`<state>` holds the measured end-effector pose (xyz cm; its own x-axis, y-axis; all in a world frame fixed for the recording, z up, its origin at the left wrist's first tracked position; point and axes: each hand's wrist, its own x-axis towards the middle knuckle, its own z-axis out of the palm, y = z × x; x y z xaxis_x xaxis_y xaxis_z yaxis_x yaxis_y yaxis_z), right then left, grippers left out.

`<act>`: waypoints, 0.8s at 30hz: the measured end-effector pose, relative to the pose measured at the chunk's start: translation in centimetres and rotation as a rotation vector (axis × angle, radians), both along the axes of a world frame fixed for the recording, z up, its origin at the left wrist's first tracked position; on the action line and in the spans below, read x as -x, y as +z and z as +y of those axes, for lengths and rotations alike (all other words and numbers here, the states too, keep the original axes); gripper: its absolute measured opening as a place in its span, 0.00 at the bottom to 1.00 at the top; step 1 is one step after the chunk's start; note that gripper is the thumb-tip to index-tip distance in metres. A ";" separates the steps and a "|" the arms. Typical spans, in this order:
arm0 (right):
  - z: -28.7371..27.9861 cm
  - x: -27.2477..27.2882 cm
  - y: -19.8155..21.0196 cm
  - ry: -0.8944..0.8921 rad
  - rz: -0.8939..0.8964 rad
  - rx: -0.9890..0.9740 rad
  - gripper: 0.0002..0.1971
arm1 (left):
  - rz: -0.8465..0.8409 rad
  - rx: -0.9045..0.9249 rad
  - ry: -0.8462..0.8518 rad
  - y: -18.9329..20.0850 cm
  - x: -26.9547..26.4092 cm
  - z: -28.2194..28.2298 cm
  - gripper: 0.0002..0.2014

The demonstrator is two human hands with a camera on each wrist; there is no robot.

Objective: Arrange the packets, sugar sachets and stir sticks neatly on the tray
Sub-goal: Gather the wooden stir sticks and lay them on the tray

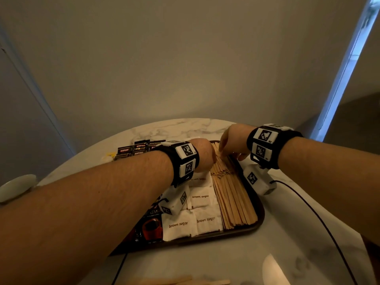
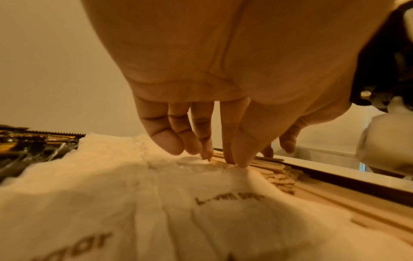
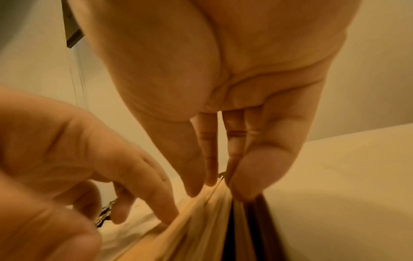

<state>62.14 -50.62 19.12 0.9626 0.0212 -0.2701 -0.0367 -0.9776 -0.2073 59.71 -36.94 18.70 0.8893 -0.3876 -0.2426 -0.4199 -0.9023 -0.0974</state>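
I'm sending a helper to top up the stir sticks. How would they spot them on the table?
On the round marble table sits a dark tray. Along the tray's right side lies a pile of stir sticks, beside the white brown sugar sachets. They are the only pale wooden strips there, long, thin and flat.

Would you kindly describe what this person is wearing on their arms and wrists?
Both forearms are bare, without sleeves. Each wrist carries a black strap fitted with white square blocks printed with black-and-white coded markers. A white marked cube hangs beneath the right wrist with a thin black cable running from it; a similar cube hangs beneath the left.
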 end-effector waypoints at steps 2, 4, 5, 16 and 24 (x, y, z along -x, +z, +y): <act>0.5 0.2 -0.1 0.017 0.042 0.009 0.18 | 0.002 -0.006 0.000 -0.1 -0.1 -0.1 0.17; 0.8 0.1 -0.1 0.061 0.022 0.097 0.19 | 0.007 0.027 0.022 -0.1 -0.4 0.0 0.16; 0.8 0.2 0.0 0.081 0.010 0.127 0.20 | 0.012 0.046 0.030 -0.2 -0.4 0.1 0.16; 0.1 -0.3 0.1 0.110 0.001 0.042 0.17 | 0.016 0.217 0.122 -0.7 -1.1 0.3 0.13; -0.7 -0.3 -0.5 0.086 0.033 -0.014 0.19 | 0.066 0.224 0.081 -1.4 -1.7 -0.2 0.22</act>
<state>62.49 -51.35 18.62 0.9476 0.1075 -0.3007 0.0405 -0.9745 -0.2208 61.40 -37.09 17.32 0.9048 -0.3667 -0.2166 -0.3445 -0.9291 0.1343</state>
